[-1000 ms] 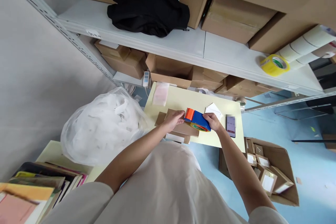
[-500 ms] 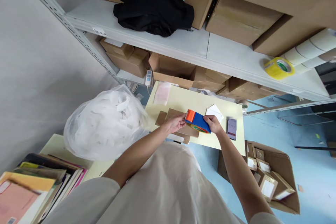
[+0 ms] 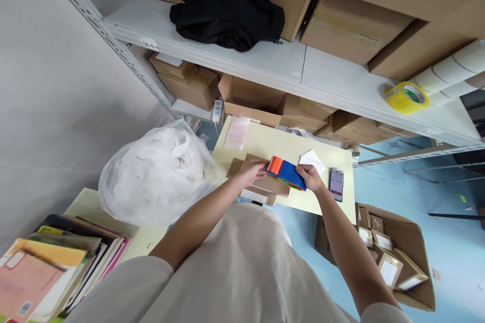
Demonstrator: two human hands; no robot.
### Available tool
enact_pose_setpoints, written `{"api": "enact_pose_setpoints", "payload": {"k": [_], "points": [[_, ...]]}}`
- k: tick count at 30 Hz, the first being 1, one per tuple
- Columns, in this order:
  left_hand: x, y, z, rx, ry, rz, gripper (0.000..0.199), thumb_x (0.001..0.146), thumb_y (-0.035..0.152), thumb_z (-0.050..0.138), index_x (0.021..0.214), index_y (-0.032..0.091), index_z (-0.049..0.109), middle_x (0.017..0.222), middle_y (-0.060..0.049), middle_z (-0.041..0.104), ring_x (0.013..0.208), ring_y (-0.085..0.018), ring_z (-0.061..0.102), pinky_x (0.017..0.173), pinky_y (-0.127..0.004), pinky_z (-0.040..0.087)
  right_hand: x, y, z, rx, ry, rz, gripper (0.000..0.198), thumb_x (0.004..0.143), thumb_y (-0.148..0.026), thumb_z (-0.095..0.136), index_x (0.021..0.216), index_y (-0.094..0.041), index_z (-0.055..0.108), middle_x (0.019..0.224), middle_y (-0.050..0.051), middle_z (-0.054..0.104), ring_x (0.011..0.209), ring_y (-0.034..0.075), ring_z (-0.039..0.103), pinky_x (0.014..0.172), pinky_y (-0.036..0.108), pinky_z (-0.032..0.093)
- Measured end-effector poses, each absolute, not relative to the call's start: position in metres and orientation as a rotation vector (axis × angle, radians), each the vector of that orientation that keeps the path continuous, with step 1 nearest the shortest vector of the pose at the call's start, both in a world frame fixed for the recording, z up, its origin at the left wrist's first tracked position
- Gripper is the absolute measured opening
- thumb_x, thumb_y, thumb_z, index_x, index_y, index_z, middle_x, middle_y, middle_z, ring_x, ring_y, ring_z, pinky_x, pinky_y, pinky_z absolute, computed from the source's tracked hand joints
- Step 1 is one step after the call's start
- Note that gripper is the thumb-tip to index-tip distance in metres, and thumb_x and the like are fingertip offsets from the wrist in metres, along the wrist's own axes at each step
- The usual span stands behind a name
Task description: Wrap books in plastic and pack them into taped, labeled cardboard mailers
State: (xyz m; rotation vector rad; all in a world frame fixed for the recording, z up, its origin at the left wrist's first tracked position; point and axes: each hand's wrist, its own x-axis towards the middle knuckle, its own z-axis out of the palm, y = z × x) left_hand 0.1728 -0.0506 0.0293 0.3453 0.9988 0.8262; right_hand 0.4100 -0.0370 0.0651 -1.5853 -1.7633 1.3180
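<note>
In my right hand [image 3: 309, 177] is a tape dispenser [image 3: 291, 173] with a blue body and an orange front, gripped at its rear end. A roll of tape shows along its lower side. My left hand [image 3: 253, 172] is at the orange toothed end, its fingers drawn together; whatever they pinch there is too small to make out. Below both hands, a flat brown cardboard box [image 3: 280, 187] lies on the pale yellow table [image 3: 273, 137]. Beside the right hand are white paper [image 3: 311, 159] and a phone [image 3: 336, 184].
A large clear bag of white scraps [image 3: 151, 176] bulges at the left, above a stack of folders [image 3: 41, 277]. Ahead runs a shelf [image 3: 333, 73] with cartons, black cloth [image 3: 227, 10] and a yellow tape roll [image 3: 407, 97]. On the floor at right stands an open carton [image 3: 415, 242] of small boxes.
The fingers of my left hand have drawn together at the dispenser's orange end. My right hand keeps its grip on the dispenser. The whole view has shifted slightly.
</note>
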Motion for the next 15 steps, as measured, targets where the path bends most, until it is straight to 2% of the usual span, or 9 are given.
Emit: {"api": "enact_pose_setpoints", "payload": {"k": [7,15], "points": [[0.149,-0.046,0.034,0.414,1.257,0.938,0.017,0.074,0.032,0.070,0.078,0.016,0.067,0.080,-0.008,0.073,0.070,-0.017,0.069,0.066,-0.027,0.051,0.412,-0.032,0.081,-1.668,-1.868,1.211,0.052,0.078,-0.063,0.046,0.050,-0.019,0.045,0.048,-0.003,0.039,0.048,0.010,0.033,0.046,0.026,0.027],[0.080,-0.063,0.004,0.445,1.438,0.968,0.023,0.069,0.035,0.073,0.075,0.014,0.066,0.073,-0.008,0.071,0.064,-0.014,0.067,0.064,-0.026,0.051,0.418,-0.038,0.078,-1.748,-2.030,1.098,0.052,0.079,-0.061,0.045,0.048,-0.020,0.041,0.047,-0.003,0.036,0.049,0.010,0.032,0.048,0.026,0.026]]}}
